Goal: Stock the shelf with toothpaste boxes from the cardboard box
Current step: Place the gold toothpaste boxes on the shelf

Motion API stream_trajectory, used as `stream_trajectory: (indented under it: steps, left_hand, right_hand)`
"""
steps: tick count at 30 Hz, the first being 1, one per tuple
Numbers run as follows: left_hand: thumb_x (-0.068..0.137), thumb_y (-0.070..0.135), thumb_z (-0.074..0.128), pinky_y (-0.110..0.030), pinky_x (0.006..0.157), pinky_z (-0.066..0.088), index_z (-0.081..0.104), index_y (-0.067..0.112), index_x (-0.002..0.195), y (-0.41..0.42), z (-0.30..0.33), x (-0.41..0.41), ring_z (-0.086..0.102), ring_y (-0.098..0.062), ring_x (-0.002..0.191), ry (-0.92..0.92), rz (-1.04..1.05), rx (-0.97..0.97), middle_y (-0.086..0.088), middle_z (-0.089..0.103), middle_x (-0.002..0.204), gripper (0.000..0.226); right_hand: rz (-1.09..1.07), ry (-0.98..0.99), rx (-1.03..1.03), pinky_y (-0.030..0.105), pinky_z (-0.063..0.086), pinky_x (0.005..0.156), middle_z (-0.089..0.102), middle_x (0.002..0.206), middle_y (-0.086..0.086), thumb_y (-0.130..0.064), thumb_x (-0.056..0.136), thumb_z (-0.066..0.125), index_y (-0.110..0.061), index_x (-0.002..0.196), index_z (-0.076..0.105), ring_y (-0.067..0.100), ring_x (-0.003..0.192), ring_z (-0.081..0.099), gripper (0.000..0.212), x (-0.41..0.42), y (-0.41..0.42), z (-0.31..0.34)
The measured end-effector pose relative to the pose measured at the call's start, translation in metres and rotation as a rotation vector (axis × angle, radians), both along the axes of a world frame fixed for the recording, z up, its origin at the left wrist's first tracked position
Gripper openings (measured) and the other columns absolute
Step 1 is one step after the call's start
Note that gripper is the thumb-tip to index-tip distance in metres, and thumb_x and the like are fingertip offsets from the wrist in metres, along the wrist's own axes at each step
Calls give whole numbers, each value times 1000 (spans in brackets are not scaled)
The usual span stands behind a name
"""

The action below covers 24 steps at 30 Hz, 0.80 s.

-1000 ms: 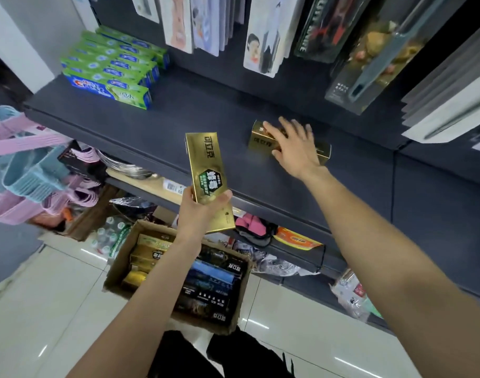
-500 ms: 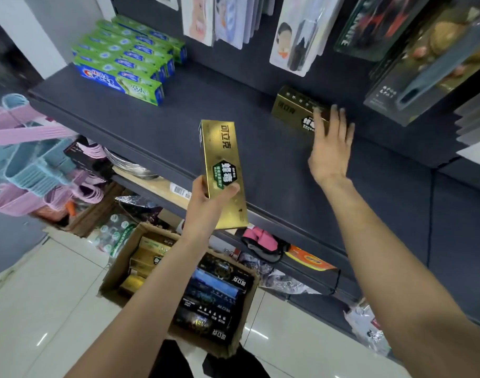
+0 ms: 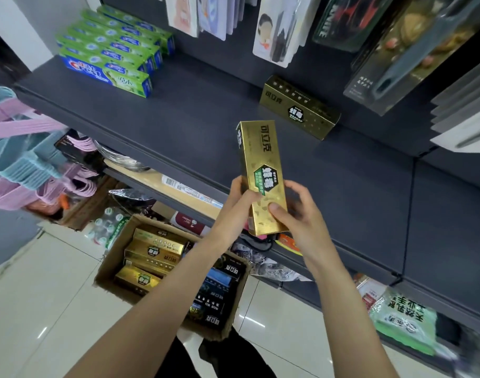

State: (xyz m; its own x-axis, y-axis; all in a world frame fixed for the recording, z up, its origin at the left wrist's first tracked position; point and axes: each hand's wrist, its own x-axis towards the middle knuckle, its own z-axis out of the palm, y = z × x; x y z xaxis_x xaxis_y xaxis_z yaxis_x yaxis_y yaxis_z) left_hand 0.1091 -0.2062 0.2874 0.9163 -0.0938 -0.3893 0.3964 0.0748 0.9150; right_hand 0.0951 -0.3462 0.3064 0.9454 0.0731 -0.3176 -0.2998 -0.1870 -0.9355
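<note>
Glossy gold carton [image 3: 262, 170] (foil-like), matt dark shelf [image 3: 195, 118], glossy floor tiles [image 3: 42, 309]

可立克 on held gold toothpaste box [image 3: 262, 175], 可立克 on gold box on shelf [image 3: 298, 107], 可立克 on black box in carton [image 3: 219, 298]

Head view; looks down, near shelf [image 3: 195, 126].

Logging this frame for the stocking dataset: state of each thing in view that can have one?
held gold box: upright, off the shelf, both hands on it
left hand: grip on the box's lower left edge
right hand: thumb on the box's front, fingers behind
shelved gold box: lying at the back of the shelf, untouched
cardboard box: open, on the floor, gold and dark boxes inside
green boxes: stacked at the shelf's left end
</note>
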Motion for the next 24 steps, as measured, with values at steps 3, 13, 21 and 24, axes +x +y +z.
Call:
stream_trajectory:
  steps: [3,13,21,24]
  left_hand:
    - [88,64,18,-37,104,37,52,25,126,7,-21,3,45,-19,127,-409,-232,941,2,55,132,65]
    - [96,41,40,-57,114,-6,27,31,147,21,-44,16,18,-17,144,-485,-444,1416,5,23,156,54]
    - [81,19,53,-31,76,48,64,16,95,72,-78,-46,58,-19,86,-688,52,1075,3,65,90,18]
    - [82,21,55,-23,63,43,61,17,91,119,-123,-100,58,-17,84,-324,-66,1048,5,61,87,11]
  right_hand:
    - [49,-94,-202,41,53,86,69,108,-7,-16,85,66,-37,112,53,13,99,65,37,14,-23,9]
    - [90,-618,-1360,59,14,110,42,144,17,1,78,60,-16,121,52,36,140,24,47,150,-35,-27]
    - [252,-868,-941,40,43,91,65,113,6,-5,83,57,-12,102,65,26,108,56,23,12,41,-48]
    - [570,-665,-798,33,54,65,71,82,-2,-10,85,58,-17,96,66,19,71,65,15,-50,91,-86]
